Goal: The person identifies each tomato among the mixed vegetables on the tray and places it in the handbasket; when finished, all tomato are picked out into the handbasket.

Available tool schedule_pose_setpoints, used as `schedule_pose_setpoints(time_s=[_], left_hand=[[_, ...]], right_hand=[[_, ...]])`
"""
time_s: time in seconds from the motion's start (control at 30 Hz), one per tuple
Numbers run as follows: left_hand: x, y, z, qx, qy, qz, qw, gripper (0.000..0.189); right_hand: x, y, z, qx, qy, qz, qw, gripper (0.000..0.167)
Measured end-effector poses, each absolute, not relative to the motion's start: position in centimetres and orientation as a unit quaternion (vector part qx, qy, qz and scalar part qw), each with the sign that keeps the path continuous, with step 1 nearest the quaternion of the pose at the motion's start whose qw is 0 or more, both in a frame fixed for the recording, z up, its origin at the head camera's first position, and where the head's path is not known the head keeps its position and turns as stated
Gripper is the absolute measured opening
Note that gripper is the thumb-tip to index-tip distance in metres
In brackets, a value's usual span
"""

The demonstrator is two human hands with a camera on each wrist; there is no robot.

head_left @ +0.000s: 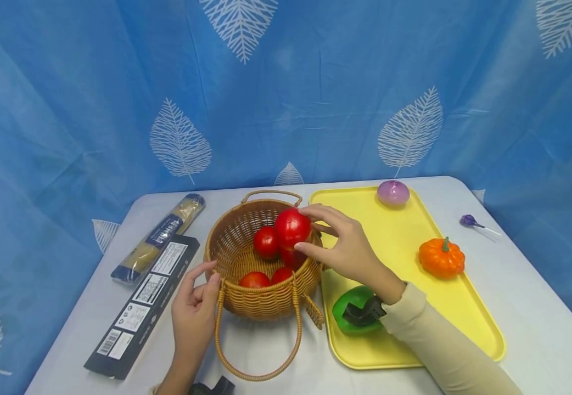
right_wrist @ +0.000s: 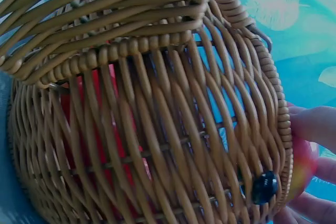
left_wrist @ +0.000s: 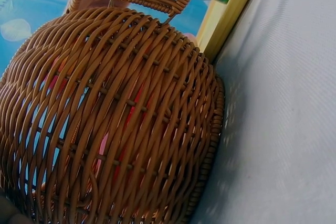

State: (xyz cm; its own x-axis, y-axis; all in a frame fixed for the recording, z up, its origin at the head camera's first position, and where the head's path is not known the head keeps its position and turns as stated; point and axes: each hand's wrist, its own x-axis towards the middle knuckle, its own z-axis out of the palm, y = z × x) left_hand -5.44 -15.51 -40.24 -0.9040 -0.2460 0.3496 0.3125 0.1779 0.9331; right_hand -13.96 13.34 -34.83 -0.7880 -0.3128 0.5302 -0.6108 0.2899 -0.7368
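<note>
My right hand [head_left: 342,241] holds a red apple [head_left: 292,226] between thumb and fingers at the right side of the wicker basket [head_left: 261,304]. Reddish and yellow skin of the apple [right_wrist: 302,169] shows beyond the basket rim in the right wrist view. Several other red fruits, one of them a round one [head_left: 266,242], lie inside the basket. At the basket's near left rim, my left hand [head_left: 196,302] pinches the edge with thumb and fingers. The left wrist view is mostly filled by the woven basket wall [left_wrist: 121,114], with red showing through its gaps.
Right of the basket lies a yellow tray [head_left: 390,236] bearing a purple egg-shaped thing [head_left: 393,193], an orange pumpkin [head_left: 441,259] and a green object [head_left: 355,323], partly covered by my wrist strap. A lollipop [head_left: 470,221] lies farther right. To the left are a pasta packet [head_left: 167,230] and black box [head_left: 155,291].
</note>
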Motion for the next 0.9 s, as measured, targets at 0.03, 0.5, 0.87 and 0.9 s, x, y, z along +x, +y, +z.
schedule_pose_setpoints(time_s=[0.03, 0.5, 0.87, 0.9], left_hand=[[-5.44, -15.53, -40.26, -0.021, -0.735, -0.642, 0.218, 0.029], [-5.56, -15.79, -40.41, -0.014, -0.73, -0.648, 0.216, 0.029], [-5.47, -15.72, -40.23, -0.007, -0.736, -0.642, 0.215, 0.028], [-5.47, -15.72, -40.21, -0.007, -0.737, -0.641, 0.215, 0.028]], right_hand=[[-13.94, 13.28, -34.84, 0.294, -0.792, 0.514, 0.147, 0.058], [-14.19, 12.72, -35.4, 0.299, -0.818, 0.456, 0.185, 0.01], [-14.38, 12.9, -35.26, 0.288, -0.808, 0.478, 0.19, 0.007], [-14.39, 12.99, -35.14, 0.286, -0.808, 0.48, 0.185, 0.008]])
